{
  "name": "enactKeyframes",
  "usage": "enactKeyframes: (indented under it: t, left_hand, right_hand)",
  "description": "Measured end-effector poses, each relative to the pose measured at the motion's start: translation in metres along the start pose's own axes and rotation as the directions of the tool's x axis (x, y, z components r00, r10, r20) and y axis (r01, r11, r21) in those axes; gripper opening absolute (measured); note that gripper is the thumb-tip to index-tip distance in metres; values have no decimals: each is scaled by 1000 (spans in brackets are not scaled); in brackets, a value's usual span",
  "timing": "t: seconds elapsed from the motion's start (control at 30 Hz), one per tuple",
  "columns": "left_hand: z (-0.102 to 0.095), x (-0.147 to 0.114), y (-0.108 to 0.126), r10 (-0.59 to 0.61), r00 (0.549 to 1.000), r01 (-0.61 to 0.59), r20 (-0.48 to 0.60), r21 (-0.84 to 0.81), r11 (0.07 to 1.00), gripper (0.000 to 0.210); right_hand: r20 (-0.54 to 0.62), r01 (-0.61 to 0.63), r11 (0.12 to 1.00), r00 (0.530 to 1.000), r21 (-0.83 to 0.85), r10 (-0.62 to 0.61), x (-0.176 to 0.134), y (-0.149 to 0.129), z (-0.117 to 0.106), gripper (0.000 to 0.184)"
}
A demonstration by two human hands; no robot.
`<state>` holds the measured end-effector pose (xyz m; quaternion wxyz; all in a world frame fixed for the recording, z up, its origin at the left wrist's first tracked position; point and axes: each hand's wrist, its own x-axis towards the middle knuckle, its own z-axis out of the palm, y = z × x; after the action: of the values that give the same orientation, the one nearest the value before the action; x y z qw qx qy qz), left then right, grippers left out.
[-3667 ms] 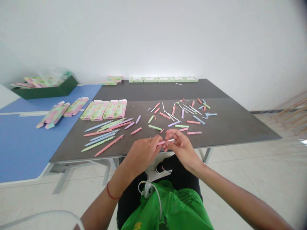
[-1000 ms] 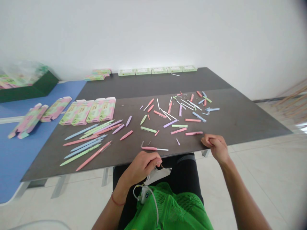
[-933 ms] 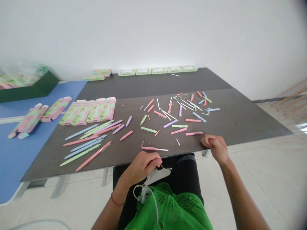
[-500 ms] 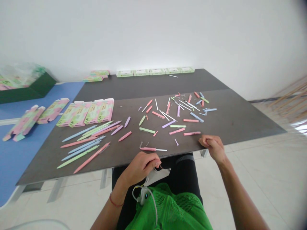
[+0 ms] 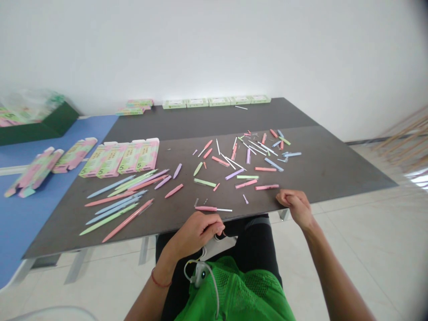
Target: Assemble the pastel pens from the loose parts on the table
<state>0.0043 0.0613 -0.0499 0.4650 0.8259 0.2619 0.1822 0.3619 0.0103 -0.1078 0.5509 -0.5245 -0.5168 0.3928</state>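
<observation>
My left hand (image 5: 201, 229) rests at the table's front edge, its fingers curled into a loose fist with nothing showing in it. Just beyond it lies a pink pen barrel (image 5: 206, 208) with a white refill (image 5: 224, 210) sticking out. My right hand (image 5: 294, 204) is also closed in a fist on the edge, farther right, and nothing shows in it. Nearest to it is a pink pen barrel piece (image 5: 266, 187). Loose pen parts, such as a green barrel piece (image 5: 205, 182), a purple one (image 5: 235, 174) and white refills (image 5: 257, 148), are scattered beyond both hands.
Several whole pens, including a pink pen (image 5: 129, 220), lie at the left. Behind them are flat pastel cartons (image 5: 129, 157). A row of green boxes (image 5: 219, 102) stands along the back. Left, a dark green bin (image 5: 56, 120) sits on a blue table (image 5: 20, 232).
Both hands hold the same closed pose at the edge. The view has shifted very slightly; the pens and parts lie where they were.
</observation>
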Motion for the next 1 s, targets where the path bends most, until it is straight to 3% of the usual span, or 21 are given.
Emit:
enactKeyframes:
  t: [1.0]
  left_hand:
    - [-1,1,3,-16,1000,15,21,11,1000,34]
  right_hand:
    - [-45,36,999,998,0,-36,-2,-1,5,28]
